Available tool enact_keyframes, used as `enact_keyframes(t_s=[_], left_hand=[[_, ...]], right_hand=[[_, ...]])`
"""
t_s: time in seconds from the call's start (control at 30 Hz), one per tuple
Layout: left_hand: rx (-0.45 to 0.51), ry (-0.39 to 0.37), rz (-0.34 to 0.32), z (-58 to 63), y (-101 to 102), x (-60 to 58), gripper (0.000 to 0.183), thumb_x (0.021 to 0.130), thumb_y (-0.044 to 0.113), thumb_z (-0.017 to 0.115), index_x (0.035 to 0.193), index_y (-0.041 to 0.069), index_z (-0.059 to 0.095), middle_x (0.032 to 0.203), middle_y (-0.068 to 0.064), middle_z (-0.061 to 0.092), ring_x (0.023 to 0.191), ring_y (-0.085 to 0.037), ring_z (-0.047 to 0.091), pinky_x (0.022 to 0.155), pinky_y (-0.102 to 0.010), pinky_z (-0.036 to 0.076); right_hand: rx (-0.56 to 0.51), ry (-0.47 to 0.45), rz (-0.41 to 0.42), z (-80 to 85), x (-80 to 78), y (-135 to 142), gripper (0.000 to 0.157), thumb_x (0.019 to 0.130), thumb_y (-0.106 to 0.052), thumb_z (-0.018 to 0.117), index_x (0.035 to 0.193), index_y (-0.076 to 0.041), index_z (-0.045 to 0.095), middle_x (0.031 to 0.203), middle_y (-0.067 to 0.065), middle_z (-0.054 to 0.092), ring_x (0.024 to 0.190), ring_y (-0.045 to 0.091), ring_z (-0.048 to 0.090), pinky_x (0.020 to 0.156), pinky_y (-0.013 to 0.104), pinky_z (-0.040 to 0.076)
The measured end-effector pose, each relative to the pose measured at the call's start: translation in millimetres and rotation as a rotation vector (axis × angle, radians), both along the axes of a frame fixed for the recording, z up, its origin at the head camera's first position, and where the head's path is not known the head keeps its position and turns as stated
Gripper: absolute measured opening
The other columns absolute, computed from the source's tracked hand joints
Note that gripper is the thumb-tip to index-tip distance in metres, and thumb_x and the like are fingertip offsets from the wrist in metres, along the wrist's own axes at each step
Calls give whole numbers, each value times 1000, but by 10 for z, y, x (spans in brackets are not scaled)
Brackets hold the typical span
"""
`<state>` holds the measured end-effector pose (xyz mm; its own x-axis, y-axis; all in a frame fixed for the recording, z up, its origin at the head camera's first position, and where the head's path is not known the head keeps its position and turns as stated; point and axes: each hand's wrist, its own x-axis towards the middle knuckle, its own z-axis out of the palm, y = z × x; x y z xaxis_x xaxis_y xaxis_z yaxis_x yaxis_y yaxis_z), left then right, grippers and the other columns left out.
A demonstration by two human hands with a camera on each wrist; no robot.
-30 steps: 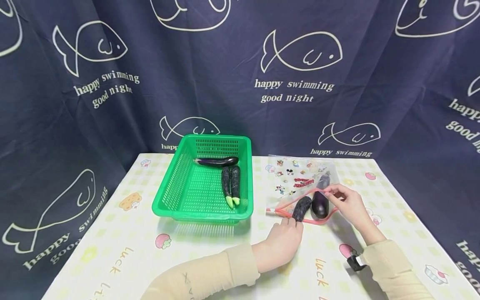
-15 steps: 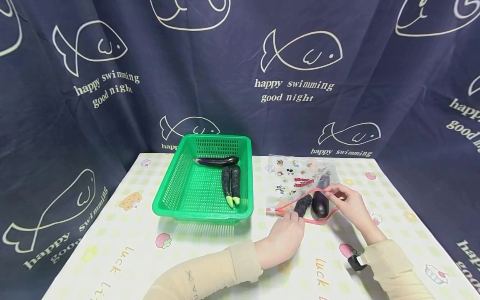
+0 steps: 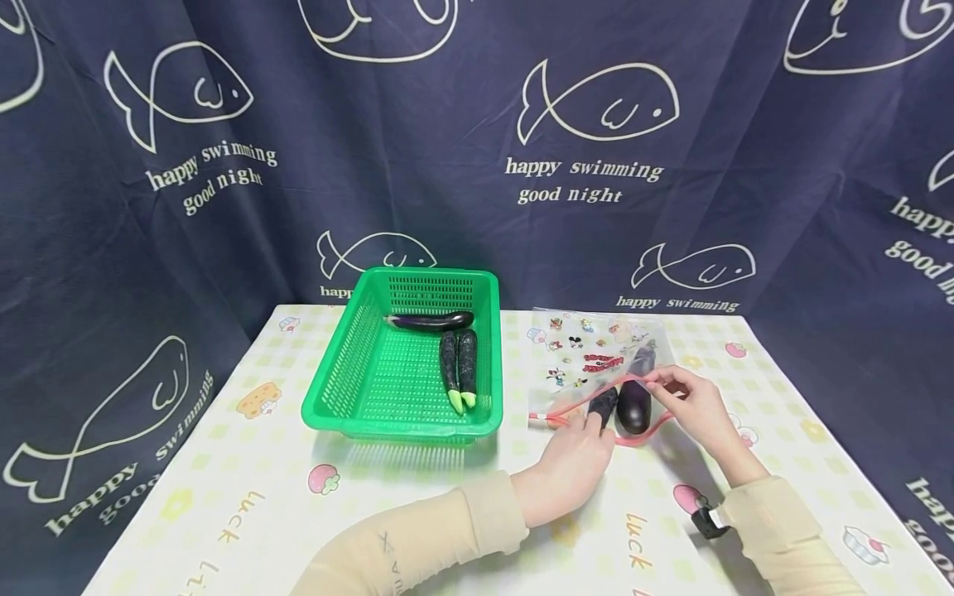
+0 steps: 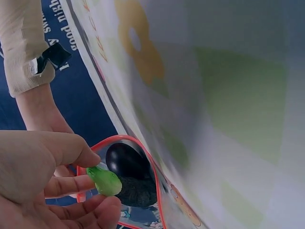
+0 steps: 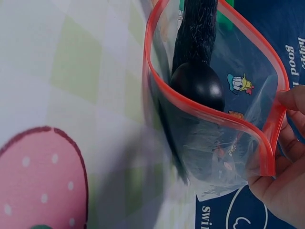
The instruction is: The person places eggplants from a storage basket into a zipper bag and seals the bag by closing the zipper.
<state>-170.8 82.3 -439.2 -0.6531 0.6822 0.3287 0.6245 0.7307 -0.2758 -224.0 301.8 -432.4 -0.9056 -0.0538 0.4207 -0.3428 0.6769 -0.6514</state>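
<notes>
My left hand [image 3: 570,468] pinches the green stem end [image 4: 106,181] of a blackish, wrinkled long vegetable [image 3: 604,404] between thumb and fingers. The rest of that vegetable lies inside the mouth of a clear zip bag [image 3: 589,339] printed with small cartoon figures. Beside it in the bag is a smooth, glossy dark eggplant [image 3: 633,407], its round end toward the opening. My right hand [image 3: 693,406] holds the bag's red zip edge [image 5: 281,71] between thumb and fingers at the right side, and the mouth gapes wide.
A green plastic basket [image 3: 328,397] stands left of the bag. In it lie a smooth eggplant [image 3: 440,321] across the back and two wrinkled dark vegetables [image 3: 467,364] with pale green ends. A patterned cloth [image 3: 298,497] covers the table, and a dark fish-print curtain [image 3: 447,207] hangs behind.
My left hand has moved forward and slightly right, and the wrinkled vegetable has slid deeper into the bag. The right hand stays on the bag's edge.
</notes>
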Motion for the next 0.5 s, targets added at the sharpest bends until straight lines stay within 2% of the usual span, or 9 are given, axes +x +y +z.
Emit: enact_keyframes(t_s=[0.13,0.33,0.5], left_hand=[[-16,9,-14,-3,21,-27,13,88,22,60,100,17,60,94,-1,51,79,-12,47,63,-20,44],[-23,14,-17,-3,33,-57,8,88,20,60,95,17,59,89,1,47,74,-10,45,60,-20,42],[-7,8,-29,0,39,-81,6,87,19,61,92,17,59,87,1,46,74,-11,45,63,-22,40]], right_hand=[[7,0,3,-1,-7,9,11,88,-14,66,97,-8,68,86,5,69,65,1,58,56,17,46],[19,7,4,-6,-17,20,11,88,-15,65,97,-9,68,86,3,68,65,-2,57,56,17,47],[23,8,-1,-8,-15,26,10,88,-14,65,97,-9,68,86,4,68,65,-1,57,56,17,47]])
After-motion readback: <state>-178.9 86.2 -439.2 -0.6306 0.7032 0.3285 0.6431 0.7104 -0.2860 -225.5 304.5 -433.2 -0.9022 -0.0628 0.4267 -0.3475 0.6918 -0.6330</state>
